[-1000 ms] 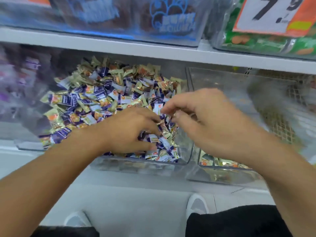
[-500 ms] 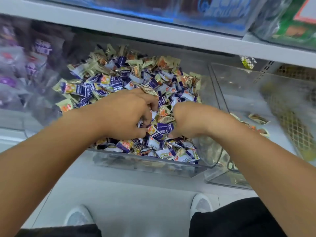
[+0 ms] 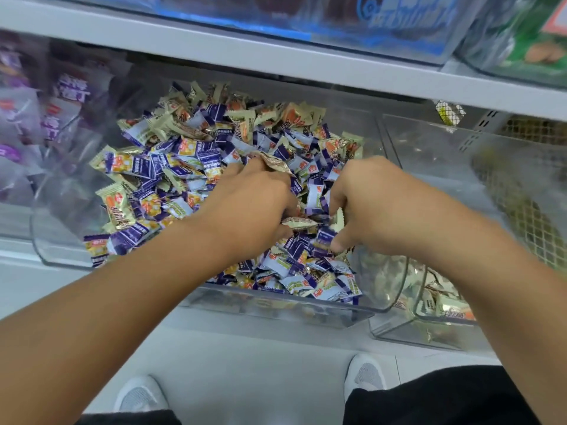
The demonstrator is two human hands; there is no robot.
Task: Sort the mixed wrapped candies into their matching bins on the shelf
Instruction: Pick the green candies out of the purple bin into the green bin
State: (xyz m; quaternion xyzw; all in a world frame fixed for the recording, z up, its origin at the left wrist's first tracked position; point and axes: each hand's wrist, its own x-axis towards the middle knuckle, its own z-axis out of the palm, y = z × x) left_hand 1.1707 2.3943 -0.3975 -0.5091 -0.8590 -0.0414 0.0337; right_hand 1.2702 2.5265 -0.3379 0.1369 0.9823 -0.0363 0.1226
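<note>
A clear bin (image 3: 276, 305) on the shelf holds a heap of mixed wrapped candies (image 3: 190, 167), purple-white ones and cream-gold ones. Both my hands are sunk into the middle of the heap. My left hand (image 3: 254, 207) is curled round cream-gold candies; one (image 3: 276, 162) sticks out past its knuckles and another (image 3: 299, 223) shows at its fingertips. My right hand (image 3: 371, 204) is next to it, fingers curled down into the pile and pinching a cream-gold wrapper (image 3: 339, 216). What lies under the palms is hidden.
To the right stands a second clear bin (image 3: 399, 335) with a few cream-gold candies (image 3: 441, 302) at its front. A bin of purple packets (image 3: 46, 124) sits at the left. A white shelf board (image 3: 276, 62) hangs close above. My shoes show on the floor below.
My right hand came down from above the bin's right side into the heap beside my left hand. My left hand pushed further into the candies and holds more cream-gold wrappers.
</note>
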